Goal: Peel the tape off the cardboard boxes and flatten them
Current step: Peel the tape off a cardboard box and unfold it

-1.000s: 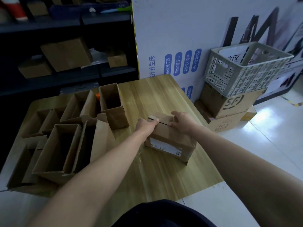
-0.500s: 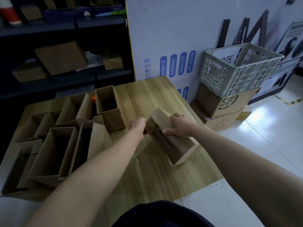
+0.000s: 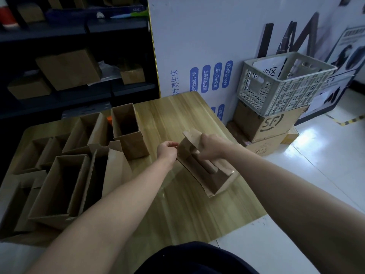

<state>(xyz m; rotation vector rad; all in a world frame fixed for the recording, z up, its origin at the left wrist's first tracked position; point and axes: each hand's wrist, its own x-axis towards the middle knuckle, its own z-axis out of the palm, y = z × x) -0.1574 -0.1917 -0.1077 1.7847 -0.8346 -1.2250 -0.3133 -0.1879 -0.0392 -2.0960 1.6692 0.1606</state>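
A small brown cardboard box stands tilted on the wooden mat, its flaps loose on the side facing me. My right hand grips the box's upper part, fingers curled over a flap. My left hand is at the box's left edge with fingertips pinched together there; whether tape sits between them cannot be made out. A strip of clear tape lies on the mat below my left forearm.
Several open-topped cardboard boxes crowd the mat's left half, one upright box just left of my hands. A grey plastic crate sits on stacked cartons at the right. Dark shelving and a white panel stand behind.
The box lay flat with both hands on its top a second ago. It has been tipped up onto an end, flaps facing me, and my left hand moved to its left edge.
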